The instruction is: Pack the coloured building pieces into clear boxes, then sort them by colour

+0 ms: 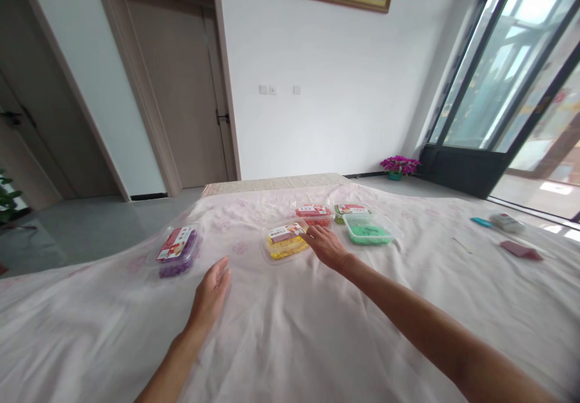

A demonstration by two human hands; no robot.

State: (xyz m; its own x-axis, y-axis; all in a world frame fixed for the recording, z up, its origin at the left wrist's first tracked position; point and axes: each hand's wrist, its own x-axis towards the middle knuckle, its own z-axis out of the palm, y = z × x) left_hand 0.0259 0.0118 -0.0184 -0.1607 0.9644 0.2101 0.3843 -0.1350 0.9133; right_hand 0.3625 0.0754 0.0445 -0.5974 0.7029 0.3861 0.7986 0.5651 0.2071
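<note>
A: How far had the work with the tubs been carried?

B: Five plastic tubs were set out on the pale cloth (pixel 272 336). Printed labels were seen on the purple tub (pixel 176 255), the yellow tub (pixel 277 249), the red tub (pixel 312 211) and the olive-green tub (pixel 352 209). No label could be made out on the bright green tub (pixel 368 232), so that one was judged to be uncovered, though this was not certain.

A: Was anything held?

B: Nothing was held by the left hand (pixel 212 288); it was kept loosely spread between the purple and yellow tubs. The fingers of the right hand (pixel 327 246) were placed at the yellow tub's right edge, but whether it was gripped could not be told.

A: And what was left?

B: The yellow tub was judged to be in progress, its label in place. The purple tub, well apart, and the red and olive-green tubs, farther back, were untouched and seemingly closed.
</note>
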